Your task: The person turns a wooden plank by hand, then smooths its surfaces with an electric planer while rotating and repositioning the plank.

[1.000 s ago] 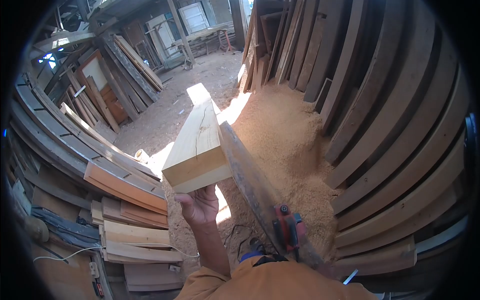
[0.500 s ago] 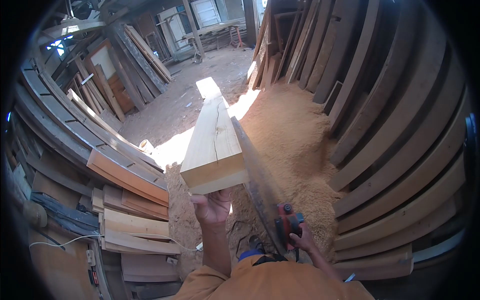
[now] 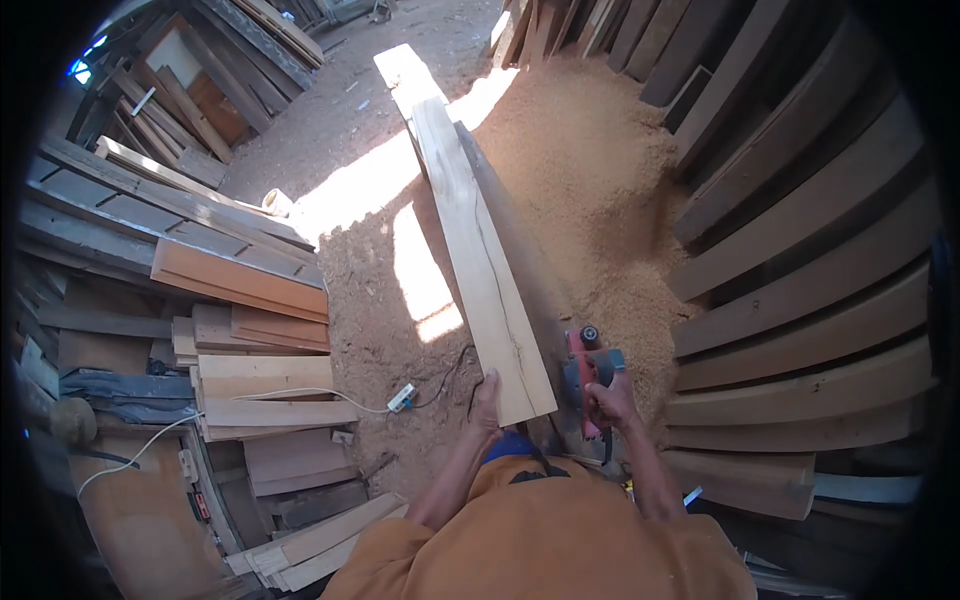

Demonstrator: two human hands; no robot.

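A long pale plank (image 3: 468,240) with a dark crack along its face stretches away from my body. My left hand (image 3: 487,404) grips its near end at the left edge, thumb on the side; some fingers are hidden beneath. To the right, my right hand (image 3: 612,400) is wrapped round the handle of a red and dark electric planer (image 3: 580,372), held beside the plank's near end. A darker board (image 3: 497,185) runs below the plank and shows along its right side.
Wood shavings (image 3: 570,150) cover the ground to the right. Stacked boards (image 3: 800,330) line the right side; more timber (image 3: 240,285) lies to the left. A white cable runs to a socket block (image 3: 402,398) on the ground. Several thin slats (image 3: 310,545) lie near my left side.
The plank's near end has come down from a raised position and closer to my body. My left hand has shifted from beneath the end to its left edge. The view tilts further down.
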